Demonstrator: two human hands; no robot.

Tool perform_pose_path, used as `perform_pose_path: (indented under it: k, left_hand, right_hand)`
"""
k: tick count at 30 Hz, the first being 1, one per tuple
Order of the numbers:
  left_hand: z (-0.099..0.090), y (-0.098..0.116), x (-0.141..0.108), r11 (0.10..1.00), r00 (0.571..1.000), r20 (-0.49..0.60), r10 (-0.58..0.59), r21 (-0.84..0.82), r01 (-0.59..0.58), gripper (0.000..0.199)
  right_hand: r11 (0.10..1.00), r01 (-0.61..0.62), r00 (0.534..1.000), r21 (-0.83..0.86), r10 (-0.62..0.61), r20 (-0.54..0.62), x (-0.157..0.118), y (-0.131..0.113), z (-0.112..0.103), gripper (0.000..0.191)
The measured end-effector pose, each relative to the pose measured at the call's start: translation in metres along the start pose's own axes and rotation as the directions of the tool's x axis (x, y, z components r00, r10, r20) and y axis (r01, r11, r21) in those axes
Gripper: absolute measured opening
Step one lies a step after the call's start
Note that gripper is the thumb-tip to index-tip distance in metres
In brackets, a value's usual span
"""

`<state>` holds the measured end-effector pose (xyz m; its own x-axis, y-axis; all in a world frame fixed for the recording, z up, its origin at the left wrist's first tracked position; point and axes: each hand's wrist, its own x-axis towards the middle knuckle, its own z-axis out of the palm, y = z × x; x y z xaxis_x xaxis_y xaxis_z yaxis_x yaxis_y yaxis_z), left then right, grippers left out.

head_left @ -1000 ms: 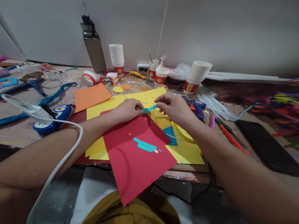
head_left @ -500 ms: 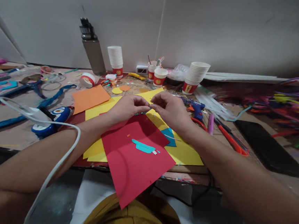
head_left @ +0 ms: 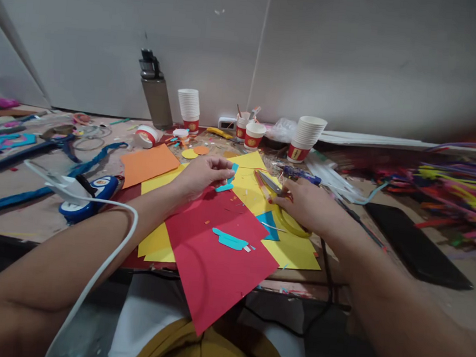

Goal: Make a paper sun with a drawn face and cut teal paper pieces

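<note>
Between the thumb and fingers of my left hand (head_left: 204,178) is a small turquoise paper piece (head_left: 225,186), held above the red sheet (head_left: 216,276). My right hand (head_left: 305,201) grips scissors (head_left: 270,182) over the yellow paper (head_left: 250,163); their blades point left and up. A larger turquoise cutout (head_left: 230,240) lies on the red sheet beside a tiny white scrap. Just below my right hand, a darker blue piece (head_left: 268,225) rests on the yellow paper.
Stacked paper cups (head_left: 303,140), a tilted bottle (head_left: 156,100) and a yellow cutter (head_left: 219,133) stand or lie at the back. A white cable (head_left: 109,248) crosses my left forearm. At the right are a black phone (head_left: 418,244) and colourful pipe cleaners (head_left: 461,203).
My right hand has moved away from my left hand to the right and now grips the scissors. The turquoise piece in my left hand shows more clearly.
</note>
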<state>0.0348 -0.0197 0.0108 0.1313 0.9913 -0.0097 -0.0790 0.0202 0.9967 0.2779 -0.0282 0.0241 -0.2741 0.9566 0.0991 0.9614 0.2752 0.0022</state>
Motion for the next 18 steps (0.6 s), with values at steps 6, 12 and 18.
perform_pose_path:
  k: [6, 12, 18]
  left_hand:
    - [0.000, -0.005, 0.000, 0.999, 0.999, 0.031, -0.011, -0.053, 0.013, 0.016]
    - [-0.005, -0.007, 0.003, 0.996, 1.000, 0.021, -0.010, -0.088, 0.012, 0.016]
    - [-0.005, -0.004, 0.005, 0.990, 0.999, -0.018, -0.029, -0.138, 0.026, 0.020]
  right_hand:
    - [0.991, 0.046, 0.991, -0.123, -0.060, -0.117, -0.005, -0.011, 0.000, 0.041]
    - [0.985, -0.023, 0.971, -0.170, 0.062, 0.230, -0.011, 0.001, -0.008, 0.040]
    - [0.992, -0.084, 0.966, -0.098, 0.105, 0.235, -0.013, -0.001, -0.008, 0.047]
